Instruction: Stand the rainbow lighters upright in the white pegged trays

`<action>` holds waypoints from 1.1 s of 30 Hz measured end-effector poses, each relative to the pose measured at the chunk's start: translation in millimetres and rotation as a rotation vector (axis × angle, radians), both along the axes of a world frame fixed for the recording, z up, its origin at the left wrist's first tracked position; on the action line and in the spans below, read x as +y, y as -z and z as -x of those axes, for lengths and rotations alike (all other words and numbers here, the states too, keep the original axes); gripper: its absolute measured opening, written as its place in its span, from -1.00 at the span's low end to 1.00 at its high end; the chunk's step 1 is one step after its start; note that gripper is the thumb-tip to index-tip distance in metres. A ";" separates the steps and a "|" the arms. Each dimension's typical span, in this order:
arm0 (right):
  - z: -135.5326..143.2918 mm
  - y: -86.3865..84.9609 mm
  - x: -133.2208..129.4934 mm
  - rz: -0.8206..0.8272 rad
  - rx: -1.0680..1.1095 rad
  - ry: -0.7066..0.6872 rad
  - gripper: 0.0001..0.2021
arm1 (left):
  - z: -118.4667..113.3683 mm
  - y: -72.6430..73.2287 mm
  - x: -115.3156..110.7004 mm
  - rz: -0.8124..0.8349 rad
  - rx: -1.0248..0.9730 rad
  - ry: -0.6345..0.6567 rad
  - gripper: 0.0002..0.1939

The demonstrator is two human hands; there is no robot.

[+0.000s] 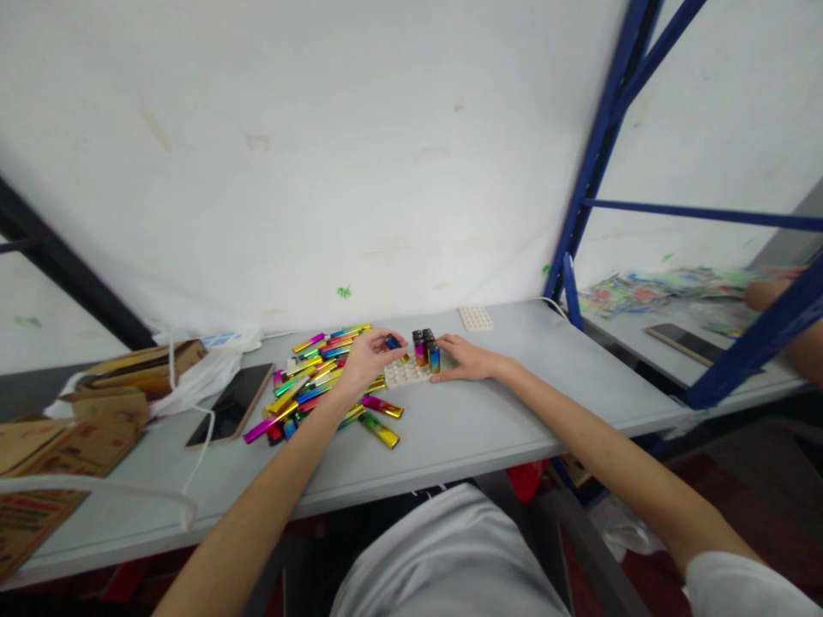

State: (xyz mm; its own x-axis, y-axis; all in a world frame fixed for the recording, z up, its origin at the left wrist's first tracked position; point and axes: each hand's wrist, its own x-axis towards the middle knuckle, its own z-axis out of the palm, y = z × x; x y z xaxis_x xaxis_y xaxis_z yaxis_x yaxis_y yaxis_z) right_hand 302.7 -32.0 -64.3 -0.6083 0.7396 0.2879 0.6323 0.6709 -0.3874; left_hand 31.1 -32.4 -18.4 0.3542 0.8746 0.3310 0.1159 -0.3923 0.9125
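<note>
My left hand is closed on a dark blue lighter, held tilted above the left part of a white tray with round holes. Several shiny lighters with black tops stand upright in the tray's right part. At that end my right hand grips the tray's side, thumb in front and fingers behind, close against the standing lighters. Its exact contact is partly hidden. Left of the tray, a heap of loose metallic-coloured lighters lies on the grey table, partly behind my left forearm.
A second white tray lies near the wall. To the left are a dark phone, a white cable, plastic bags and torn cardboard. A blue metal frame rises at right; beyond it another person's arm shows beside colourful packets.
</note>
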 end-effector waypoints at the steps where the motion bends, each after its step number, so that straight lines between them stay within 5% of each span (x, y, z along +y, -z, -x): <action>1: -0.1 0.3 0.3 -0.005 0.000 -0.003 -0.20 | -0.9 0.1 -0.5 0.023 -0.004 0.012 -0.51; 7: -0.2 0.3 0.3 -0.012 0.012 -0.006 -0.20 | -3.0 -3.8 -6.8 0.145 -0.046 0.073 -0.35; 13: 0.3 -0.3 -0.4 -0.008 -0.002 0.006 -0.19 | -8.6 -6.1 -15.3 0.280 -0.062 0.138 -0.58; 19: 0.9 -2.8 -2.2 -0.007 -0.016 0.000 -0.21 | -8.3 0.9 -6.2 -0.033 0.288 -0.116 -0.44; 33: -0.3 -0.8 -0.4 0.003 0.005 0.004 -0.19 | -9.6 -1.3 -6.8 -0.270 0.565 -0.221 -0.65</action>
